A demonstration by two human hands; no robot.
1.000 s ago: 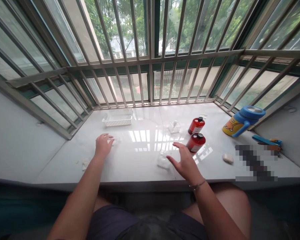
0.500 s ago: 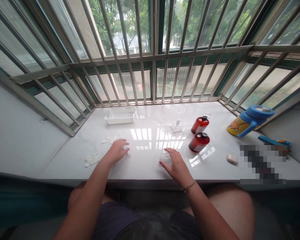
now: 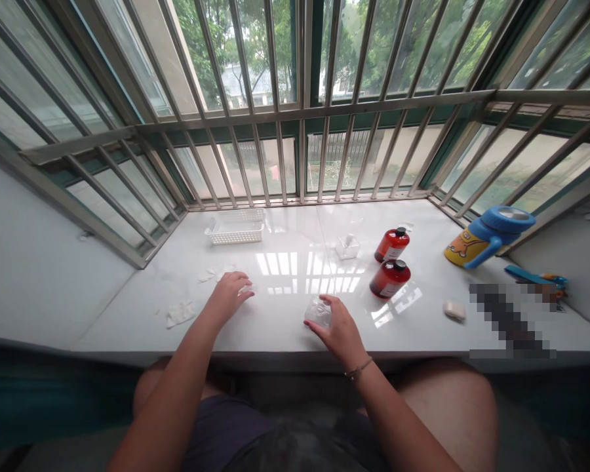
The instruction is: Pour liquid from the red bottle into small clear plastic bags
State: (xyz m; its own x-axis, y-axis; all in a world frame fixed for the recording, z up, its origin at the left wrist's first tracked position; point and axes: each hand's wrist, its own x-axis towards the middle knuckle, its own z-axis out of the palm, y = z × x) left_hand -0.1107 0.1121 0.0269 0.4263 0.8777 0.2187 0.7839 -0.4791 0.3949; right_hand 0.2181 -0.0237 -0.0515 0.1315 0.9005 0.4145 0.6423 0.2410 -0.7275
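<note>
1. The clear container (image 3: 316, 312) lies at my left hand's (image 3: 230, 296) three o'clock.
2. My right hand (image 3: 341, 329) grasps it from four o'clock.
3. My left fingers curl loosely; I can't tell whether they grip anything.
4. The nearer red bottle (image 3: 390, 280) stands at its two o'clock.

head cam | above lap (image 3: 231, 423) | forward, down | hands (image 3: 229, 295) (image 3: 341, 330), counter (image 3: 275, 331) near; barred window (image 3: 303, 115) beyond

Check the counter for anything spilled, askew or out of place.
White scraps lie loose on the left of the counter, near the left hand; they look crumpled, like litter. The mug at the right seems to lean, though lens distortion may explain that. I see no spill.
</note>
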